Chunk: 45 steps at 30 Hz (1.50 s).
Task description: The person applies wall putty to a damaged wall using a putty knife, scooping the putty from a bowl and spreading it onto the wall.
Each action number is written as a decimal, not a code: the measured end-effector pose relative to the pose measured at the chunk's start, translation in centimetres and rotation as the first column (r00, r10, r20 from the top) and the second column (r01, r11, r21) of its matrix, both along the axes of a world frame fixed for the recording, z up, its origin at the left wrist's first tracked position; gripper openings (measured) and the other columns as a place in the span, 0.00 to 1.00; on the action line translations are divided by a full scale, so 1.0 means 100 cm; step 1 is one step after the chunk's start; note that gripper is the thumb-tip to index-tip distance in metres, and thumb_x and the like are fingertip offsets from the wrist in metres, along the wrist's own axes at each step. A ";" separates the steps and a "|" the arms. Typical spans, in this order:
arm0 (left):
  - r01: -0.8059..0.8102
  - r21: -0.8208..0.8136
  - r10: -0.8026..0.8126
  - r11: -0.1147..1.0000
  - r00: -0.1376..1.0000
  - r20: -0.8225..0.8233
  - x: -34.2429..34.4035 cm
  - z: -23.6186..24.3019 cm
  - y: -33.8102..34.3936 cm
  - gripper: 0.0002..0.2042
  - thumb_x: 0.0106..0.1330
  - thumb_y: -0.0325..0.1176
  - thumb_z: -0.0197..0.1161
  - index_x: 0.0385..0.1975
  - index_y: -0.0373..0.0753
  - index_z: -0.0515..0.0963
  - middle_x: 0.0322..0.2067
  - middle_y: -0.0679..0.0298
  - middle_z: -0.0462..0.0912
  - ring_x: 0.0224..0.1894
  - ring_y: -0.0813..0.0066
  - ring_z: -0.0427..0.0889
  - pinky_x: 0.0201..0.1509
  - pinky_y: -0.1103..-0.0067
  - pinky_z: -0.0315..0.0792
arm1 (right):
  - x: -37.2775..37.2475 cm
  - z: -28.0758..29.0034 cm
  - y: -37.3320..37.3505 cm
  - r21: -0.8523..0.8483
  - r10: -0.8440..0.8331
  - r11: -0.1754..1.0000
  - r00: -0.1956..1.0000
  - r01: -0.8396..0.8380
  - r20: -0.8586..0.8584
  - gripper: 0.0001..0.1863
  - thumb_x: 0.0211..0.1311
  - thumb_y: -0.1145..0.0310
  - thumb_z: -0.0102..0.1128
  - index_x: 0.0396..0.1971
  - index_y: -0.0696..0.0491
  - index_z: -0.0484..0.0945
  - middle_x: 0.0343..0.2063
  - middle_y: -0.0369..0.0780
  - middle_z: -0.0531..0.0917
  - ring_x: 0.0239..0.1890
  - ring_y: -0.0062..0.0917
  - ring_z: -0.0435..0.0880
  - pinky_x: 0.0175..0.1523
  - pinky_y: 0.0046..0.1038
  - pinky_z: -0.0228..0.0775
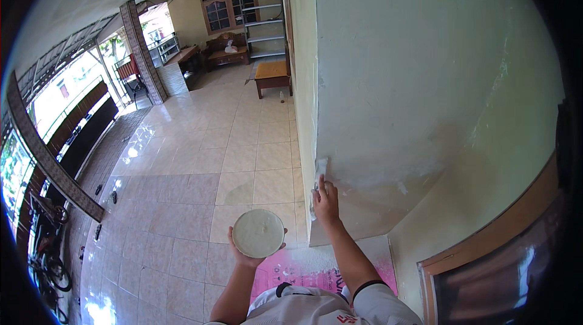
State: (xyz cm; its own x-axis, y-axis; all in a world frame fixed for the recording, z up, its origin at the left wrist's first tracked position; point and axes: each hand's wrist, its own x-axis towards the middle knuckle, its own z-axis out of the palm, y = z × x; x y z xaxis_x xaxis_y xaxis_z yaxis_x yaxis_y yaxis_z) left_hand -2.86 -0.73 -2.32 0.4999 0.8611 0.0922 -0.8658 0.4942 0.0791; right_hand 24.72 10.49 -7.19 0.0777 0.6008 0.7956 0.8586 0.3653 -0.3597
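Observation:
My left hand [243,255] grips a round, pale bowl [258,234] from below, fingers around its rim. A whitish paste-like smear coats the inside, with a small lump near the middle. My right hand [327,203] is raised against the corner edge of the pale green wall [388,100], its index finger pointing up and the others curled in. Beside the fingertip is a whitish patch [322,166]; whether it is a thin blade or wet filler I cannot tell. Whatever the curled fingers hold is hidden. White smears mark the wall at this height.
A pink printed sheet [291,270], speckled white, lies on the tiled floor [182,203] at the wall's foot. To the right stands a wood-framed window or door [428,264]. Farther off are a metal shelf [262,21], a low orange-topped table [272,71], a carved bench and a pillar.

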 end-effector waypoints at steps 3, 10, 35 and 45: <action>0.006 0.002 -0.006 1.000 1.000 0.009 0.005 0.004 0.000 0.50 0.61 0.78 0.50 0.77 0.47 0.58 0.73 0.42 0.60 0.71 0.17 0.58 0.59 0.24 0.67 | 0.007 -0.026 0.002 -0.070 -0.040 0.997 0.999 0.042 0.029 0.44 0.61 0.76 0.69 0.77 0.53 0.60 0.48 0.50 0.78 0.46 0.46 0.77 0.53 0.45 0.72; -0.016 0.060 0.018 0.998 1.000 -0.018 0.003 -0.007 0.002 0.51 0.61 0.78 0.50 0.77 0.46 0.58 0.73 0.42 0.60 0.71 0.18 0.59 0.58 0.25 0.67 | 0.033 -0.107 -0.039 -0.268 0.031 0.963 0.999 -0.025 0.019 0.43 0.64 0.74 0.68 0.78 0.52 0.60 0.49 0.49 0.79 0.50 0.45 0.78 0.54 0.44 0.72; -0.018 0.005 0.018 1.000 0.999 -0.033 0.003 0.007 0.000 0.50 0.62 0.77 0.52 0.76 0.46 0.60 0.71 0.41 0.64 0.69 0.18 0.62 0.57 0.26 0.70 | 0.033 -0.096 -0.024 -0.127 -0.046 0.990 0.994 0.058 0.096 0.44 0.61 0.76 0.70 0.77 0.56 0.60 0.46 0.48 0.80 0.45 0.44 0.78 0.53 0.43 0.72; -0.013 -0.005 0.013 1.000 0.998 -0.058 0.003 0.001 0.004 0.51 0.60 0.78 0.52 0.77 0.47 0.59 0.72 0.41 0.61 0.70 0.18 0.60 0.57 0.25 0.69 | 0.035 -0.014 0.004 -0.040 -0.061 0.998 0.994 0.058 -0.087 0.45 0.60 0.76 0.71 0.77 0.55 0.61 0.52 0.50 0.79 0.50 0.45 0.78 0.55 0.43 0.72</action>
State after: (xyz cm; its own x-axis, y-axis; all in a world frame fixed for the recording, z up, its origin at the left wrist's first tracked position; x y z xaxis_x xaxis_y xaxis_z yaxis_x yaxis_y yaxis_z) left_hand -2.59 -0.35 -2.19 0.4933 0.8679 0.0588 -0.8660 0.4836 0.1270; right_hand 28.19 10.87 -8.64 0.1831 0.6220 0.7613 0.8427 0.2995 -0.4473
